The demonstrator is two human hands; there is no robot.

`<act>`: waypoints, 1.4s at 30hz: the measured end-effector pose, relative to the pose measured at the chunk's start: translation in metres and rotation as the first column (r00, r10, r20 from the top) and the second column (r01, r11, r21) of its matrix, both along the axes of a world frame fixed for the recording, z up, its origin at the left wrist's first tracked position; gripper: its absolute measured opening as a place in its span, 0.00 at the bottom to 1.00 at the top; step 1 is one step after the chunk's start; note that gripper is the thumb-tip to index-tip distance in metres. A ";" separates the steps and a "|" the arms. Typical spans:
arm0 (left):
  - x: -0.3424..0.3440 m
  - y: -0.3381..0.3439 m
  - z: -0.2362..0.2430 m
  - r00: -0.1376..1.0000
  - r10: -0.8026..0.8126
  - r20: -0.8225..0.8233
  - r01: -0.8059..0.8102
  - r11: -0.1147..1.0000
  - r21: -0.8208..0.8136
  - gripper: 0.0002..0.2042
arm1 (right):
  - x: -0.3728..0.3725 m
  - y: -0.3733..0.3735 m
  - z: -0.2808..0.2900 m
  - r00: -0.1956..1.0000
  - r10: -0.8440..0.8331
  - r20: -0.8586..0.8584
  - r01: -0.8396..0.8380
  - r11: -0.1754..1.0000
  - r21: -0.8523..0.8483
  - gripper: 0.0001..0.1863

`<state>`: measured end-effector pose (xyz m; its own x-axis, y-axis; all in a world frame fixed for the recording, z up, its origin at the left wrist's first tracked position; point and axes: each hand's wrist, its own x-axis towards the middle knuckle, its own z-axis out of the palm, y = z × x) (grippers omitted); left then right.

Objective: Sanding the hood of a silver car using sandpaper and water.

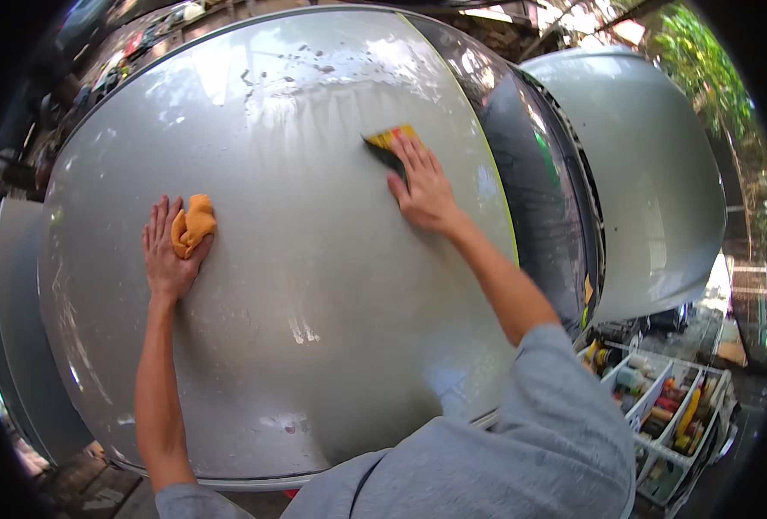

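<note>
Beneath both hands spreads a silver-grey car roof, wet in places. My left hand lies on its left part with the fingers stretched out, and a bunched orange cloth is tucked between thumb and forefinger. Farther out and to the right, my right hand presses on a folded sheet of sandpaper, yellow on one face and dark on the other. The sheet's left corner lifts off the surface. Its part under the fingers is hidden.
Yellow-green tape edges the roof along the dark windshield. Beyond it is the silver hood. A white compartment tray of bottles and tools stands at the lower right. Water and dark specks mark the far roof.
</note>
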<state>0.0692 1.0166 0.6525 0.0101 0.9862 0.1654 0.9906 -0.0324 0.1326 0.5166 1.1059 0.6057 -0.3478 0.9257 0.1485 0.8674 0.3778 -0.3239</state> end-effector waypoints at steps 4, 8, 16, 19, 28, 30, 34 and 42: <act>0.003 0.015 -0.003 0.998 -0.054 -0.013 0.055 0.998 0.017 0.40 | 0.011 0.092 0.006 0.987 -0.160 -0.036 0.157 0.985 -0.075 0.36; -0.004 0.010 -0.003 0.998 -0.058 0.011 0.058 0.998 -0.019 0.39 | 0.016 0.041 -0.002 0.990 -0.139 -0.029 0.138 0.990 -0.022 0.35; 0.011 0.023 -0.001 0.999 -0.045 -0.001 0.045 0.998 -0.054 0.38 | 0.046 0.094 -0.004 0.967 -0.255 -0.023 0.249 0.958 -0.144 0.35; -0.004 0.007 0.002 0.999 -0.037 0.038 0.037 0.999 -0.010 0.38 | 0.036 0.030 -0.006 0.978 -0.204 -0.038 0.200 0.976 -0.090 0.35; 0.004 0.008 -0.004 0.998 -0.042 0.036 0.045 0.996 -0.072 0.40 | 0.084 0.085 -0.015 0.958 -0.273 -0.087 0.262 0.958 -0.120 0.35; -0.005 0.004 0.006 0.998 -0.042 0.053 0.043 0.999 -0.023 0.41 | 0.078 0.038 -0.016 0.978 -0.195 -0.075 0.185 0.975 -0.123 0.35; 0.006 0.004 0.006 0.999 -0.045 0.031 0.046 0.999 -0.028 0.40 | 0.106 0.092 -0.014 0.978 -0.200 -0.065 0.192 0.975 -0.115 0.36; -0.002 -0.003 0.015 1.000 -0.019 0.015 0.020 0.999 -0.027 0.40 | 0.114 -0.034 -0.010 0.999 -0.036 -0.041 0.034 0.999 -0.042 0.35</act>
<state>0.0670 1.0136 0.6678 0.0272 0.9899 0.1390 0.9877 -0.0481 0.1488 0.6311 1.0717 0.5958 -0.3092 0.9430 0.1233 0.8653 0.3328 -0.3749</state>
